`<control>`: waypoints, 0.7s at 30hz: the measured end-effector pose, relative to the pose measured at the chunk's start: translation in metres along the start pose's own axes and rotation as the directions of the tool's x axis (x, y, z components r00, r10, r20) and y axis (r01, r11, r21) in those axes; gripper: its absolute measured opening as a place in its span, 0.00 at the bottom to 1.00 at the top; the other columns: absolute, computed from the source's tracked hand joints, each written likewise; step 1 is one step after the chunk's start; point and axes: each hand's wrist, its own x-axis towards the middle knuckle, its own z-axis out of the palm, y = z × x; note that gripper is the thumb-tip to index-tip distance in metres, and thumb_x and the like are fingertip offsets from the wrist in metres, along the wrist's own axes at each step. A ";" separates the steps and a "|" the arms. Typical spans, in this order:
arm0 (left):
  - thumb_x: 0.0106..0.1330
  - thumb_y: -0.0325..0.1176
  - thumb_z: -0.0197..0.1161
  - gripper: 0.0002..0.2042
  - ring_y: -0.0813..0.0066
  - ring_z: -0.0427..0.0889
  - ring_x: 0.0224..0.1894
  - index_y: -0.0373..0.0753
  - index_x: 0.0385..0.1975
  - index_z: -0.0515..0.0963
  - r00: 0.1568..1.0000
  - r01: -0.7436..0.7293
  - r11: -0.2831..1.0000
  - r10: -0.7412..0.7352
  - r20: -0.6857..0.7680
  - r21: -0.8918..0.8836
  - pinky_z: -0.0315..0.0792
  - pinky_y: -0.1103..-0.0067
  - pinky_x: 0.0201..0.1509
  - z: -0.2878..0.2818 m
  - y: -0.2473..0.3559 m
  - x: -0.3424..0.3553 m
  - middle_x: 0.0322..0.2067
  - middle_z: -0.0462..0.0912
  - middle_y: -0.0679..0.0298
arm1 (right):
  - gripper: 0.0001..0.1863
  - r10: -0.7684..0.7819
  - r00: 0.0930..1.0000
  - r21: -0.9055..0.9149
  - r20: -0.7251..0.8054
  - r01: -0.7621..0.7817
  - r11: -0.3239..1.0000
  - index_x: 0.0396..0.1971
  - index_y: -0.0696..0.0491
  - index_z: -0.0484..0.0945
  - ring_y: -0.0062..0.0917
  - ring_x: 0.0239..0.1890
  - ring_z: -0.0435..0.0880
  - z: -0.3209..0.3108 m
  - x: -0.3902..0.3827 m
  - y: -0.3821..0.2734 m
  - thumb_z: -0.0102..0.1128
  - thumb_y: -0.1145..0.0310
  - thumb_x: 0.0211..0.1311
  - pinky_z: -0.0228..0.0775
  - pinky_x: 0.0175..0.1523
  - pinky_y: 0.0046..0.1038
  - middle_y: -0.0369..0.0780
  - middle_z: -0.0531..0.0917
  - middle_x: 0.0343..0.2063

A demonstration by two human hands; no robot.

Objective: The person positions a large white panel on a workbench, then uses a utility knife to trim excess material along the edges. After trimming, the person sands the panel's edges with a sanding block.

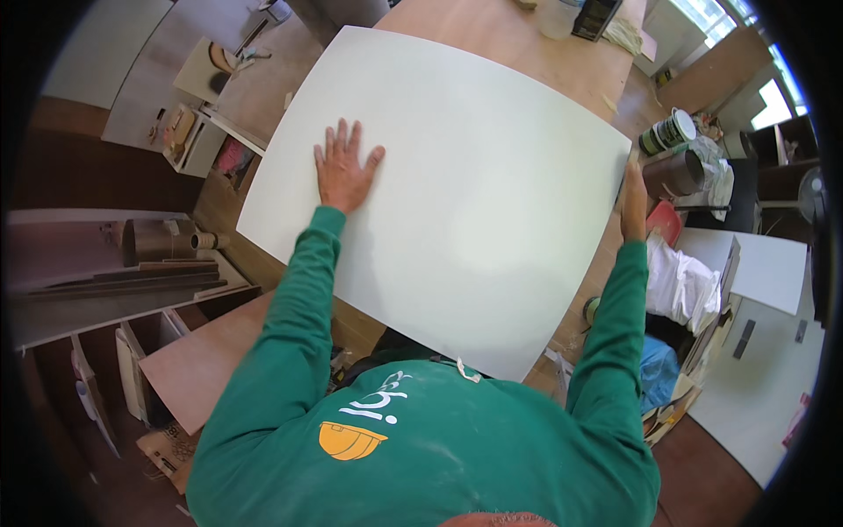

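A large white panel [474, 193] lies over a pale wooden work surface [500, 31] in front of my body. My left hand [349, 171] rests palm down on its left half, fingers spread and stretched out. My right hand [634, 198] is at the panel's right edge, holding it from the side with the fingers extended along the edge; its thumb is hidden. Both forearms are in green sleeves. A small pale strap or strip [467, 371] shows by the near edge, at my chest.
Buckets [667, 132], a brown drum [674, 176], a red plastic item [667, 221] and white sacking [680, 285] crowd the right side. A dark can [595, 16] stands at the back. Cluttered shelving [193, 140], board offcuts [123, 281] and a wooden board [202, 360] are on the left.
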 end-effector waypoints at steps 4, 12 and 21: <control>0.80 0.70 0.47 0.45 0.47 0.45 0.89 0.42 0.86 0.57 0.987 0.142 0.990 -0.144 -0.076 -0.023 0.37 0.43 0.88 0.019 0.013 0.026 0.87 0.52 0.52 | 0.37 -0.301 0.953 -0.784 -0.046 0.152 0.602 0.82 0.60 0.63 0.42 0.71 0.75 -0.003 -0.029 -0.034 0.52 0.49 0.87 0.62 0.78 0.39 0.50 0.75 0.69; 0.78 0.70 0.50 0.46 0.51 0.46 0.89 0.39 0.85 0.58 0.953 -0.300 0.942 0.301 -0.014 -0.151 0.37 0.47 0.90 0.001 0.087 -0.008 0.86 0.53 0.52 | 0.35 -0.247 0.968 -0.999 0.038 0.038 -0.006 0.81 0.44 0.67 0.52 0.70 0.73 0.077 0.040 -0.087 0.54 0.45 0.83 0.69 0.70 0.58 0.48 0.74 0.68; 0.79 0.65 0.57 0.37 0.52 0.53 0.87 0.52 0.81 0.69 0.996 -0.089 0.974 0.089 -0.007 -0.209 0.42 0.45 0.89 -0.040 -0.072 -0.072 0.85 0.60 0.59 | 0.31 -0.145 0.876 -0.887 0.460 0.461 -0.028 0.82 0.38 0.67 0.46 0.71 0.73 0.203 0.128 -0.110 0.55 0.51 0.84 0.69 0.67 0.62 0.44 0.74 0.68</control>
